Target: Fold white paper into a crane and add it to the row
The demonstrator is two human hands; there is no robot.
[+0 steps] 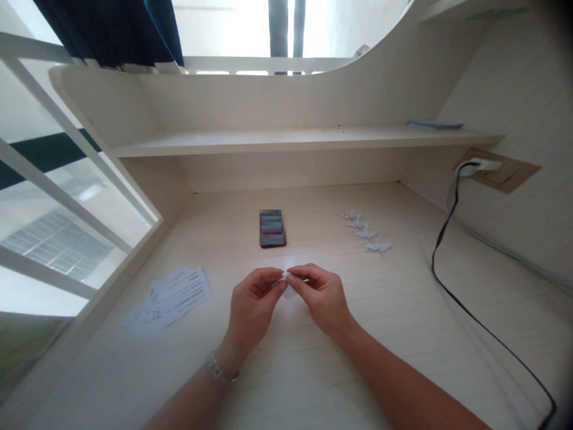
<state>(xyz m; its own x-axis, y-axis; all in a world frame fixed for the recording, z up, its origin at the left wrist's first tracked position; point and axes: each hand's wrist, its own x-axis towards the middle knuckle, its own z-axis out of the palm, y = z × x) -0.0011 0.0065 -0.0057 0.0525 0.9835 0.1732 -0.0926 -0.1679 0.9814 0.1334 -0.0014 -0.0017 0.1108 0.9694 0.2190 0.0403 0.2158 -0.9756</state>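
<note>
My left hand (254,304) and my right hand (321,295) meet at the middle of the pale wooden desk (403,310). Both pinch a small folded piece of white paper (289,288) between fingertips and thumbs. The paper is mostly hidden by the fingers. A bracelet sits on my left wrist. A dark phone (272,229) lies flat just beyond the hands.
Several small folded paper cranes (367,232) lie in a row to the right of the phone. Loose printed sheets (172,298) lie at the left. A black cable (452,280) runs from a wall socket (481,165) across the right side. A shelf (290,140) spans the back.
</note>
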